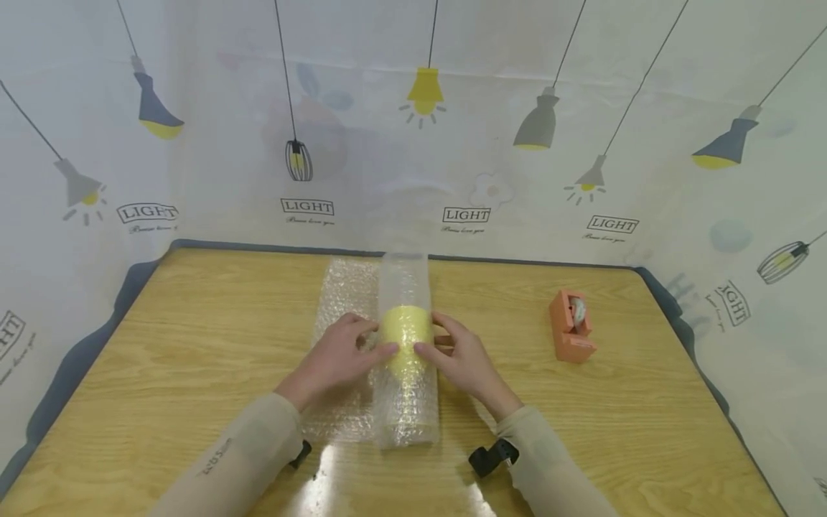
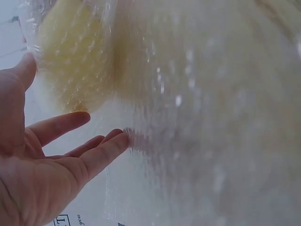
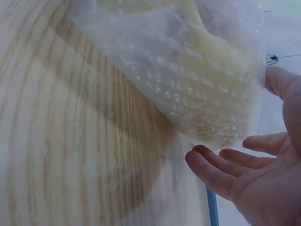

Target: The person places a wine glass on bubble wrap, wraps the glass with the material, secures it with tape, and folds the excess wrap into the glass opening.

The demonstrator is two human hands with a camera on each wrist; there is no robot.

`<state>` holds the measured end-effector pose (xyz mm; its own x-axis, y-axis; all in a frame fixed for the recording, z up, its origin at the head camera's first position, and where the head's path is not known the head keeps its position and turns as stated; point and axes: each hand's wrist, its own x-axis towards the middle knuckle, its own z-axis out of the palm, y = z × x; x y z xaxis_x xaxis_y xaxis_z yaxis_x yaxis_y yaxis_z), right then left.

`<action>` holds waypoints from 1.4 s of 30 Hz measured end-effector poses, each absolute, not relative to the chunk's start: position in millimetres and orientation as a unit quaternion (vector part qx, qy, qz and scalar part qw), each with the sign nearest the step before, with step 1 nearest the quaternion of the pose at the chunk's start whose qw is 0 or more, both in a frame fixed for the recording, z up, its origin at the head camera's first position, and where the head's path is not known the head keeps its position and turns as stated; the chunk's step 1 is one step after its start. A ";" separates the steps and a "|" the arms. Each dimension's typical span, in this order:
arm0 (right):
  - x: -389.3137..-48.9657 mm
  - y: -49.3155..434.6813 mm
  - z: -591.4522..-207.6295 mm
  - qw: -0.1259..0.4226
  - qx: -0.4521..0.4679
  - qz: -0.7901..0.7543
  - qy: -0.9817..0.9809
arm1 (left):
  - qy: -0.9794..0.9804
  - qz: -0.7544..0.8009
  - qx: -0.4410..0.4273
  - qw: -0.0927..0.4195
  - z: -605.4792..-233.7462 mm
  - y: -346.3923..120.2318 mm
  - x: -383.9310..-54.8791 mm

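A yellow cylinder-like object lies rolled in clear bubble wrap at the middle of the wooden table. More of the bubble wrap sheet lies flat to its left. My left hand rests against the roll's left side with its thumb on top. My right hand touches the right side the same way. In the left wrist view the left hand has straight fingers brushing the wrap. In the right wrist view the right hand has loose fingers beside the wrapped bundle.
An orange tape dispenser stands on the table to the right of my hands. A white curtain printed with lamps closes in the table at the back and both sides. Bare wood shows around the roll.
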<state>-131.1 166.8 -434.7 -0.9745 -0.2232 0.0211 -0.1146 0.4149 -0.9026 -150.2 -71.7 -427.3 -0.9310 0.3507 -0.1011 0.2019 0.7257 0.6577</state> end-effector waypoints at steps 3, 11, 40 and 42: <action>-130.8 167.8 -434.0 0.051 -0.104 -0.531 0.839 | 0.921 0.340 0.157 0.113 -427.7 -71.4 -151.0; -129.3 171.3 -429.1 0.038 -0.108 -0.529 0.841 | 0.913 0.354 0.159 0.130 -428.1 -66.4 -148.2; -124.8 169.9 -433.3 -0.005 -0.117 -0.529 0.840 | 0.908 0.345 0.198 0.131 -432.3 -66.5 -149.9; -124.4 168.6 -433.2 -0.005 -0.113 -0.523 0.845 | 0.908 0.350 0.192 0.129 -433.8 -67.5 -150.6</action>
<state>-124.4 168.6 -433.2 -0.9743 -0.1862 0.1265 -0.1962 0.4269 -0.8828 -150.6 -67.5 -433.8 -0.8932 0.4384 -0.0997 0.2577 0.6809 0.6855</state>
